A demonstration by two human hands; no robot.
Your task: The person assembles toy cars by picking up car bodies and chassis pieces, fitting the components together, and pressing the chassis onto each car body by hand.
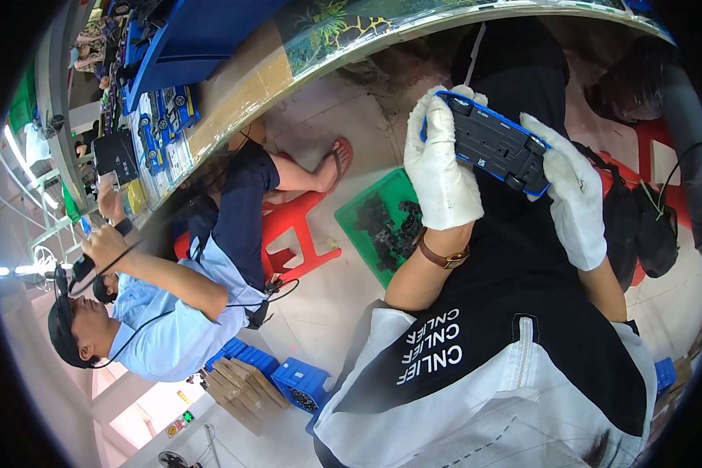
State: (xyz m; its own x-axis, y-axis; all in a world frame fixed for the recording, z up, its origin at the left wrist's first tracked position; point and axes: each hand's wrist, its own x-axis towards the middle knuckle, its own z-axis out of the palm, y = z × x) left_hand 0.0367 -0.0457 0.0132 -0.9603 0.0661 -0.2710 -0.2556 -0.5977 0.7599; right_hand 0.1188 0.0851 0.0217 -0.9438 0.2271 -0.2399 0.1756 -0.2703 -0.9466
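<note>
A blue toy car (pixel 498 145) is held bottom up between my two white-gloved hands, its black underside and wheels facing me. My left hand (pixel 438 156) wraps round one end of it, thumb along the near edge. At the opposite end, my right hand (pixel 572 179) presses its fingers against the blue side. Both hands hold the car above my lap, below the worktable's edge. The car's roof is hidden from view.
A green bin (pixel 382 222) of black parts stands on the floor at my left. Beyond it a co-worker in light blue (pixel 171 312) sits on a red stool (pixel 300 234). More blue toy cars (pixel 164 117) rest on the worktable (pixel 265 97). Blue crates (pixel 300 382) stand behind.
</note>
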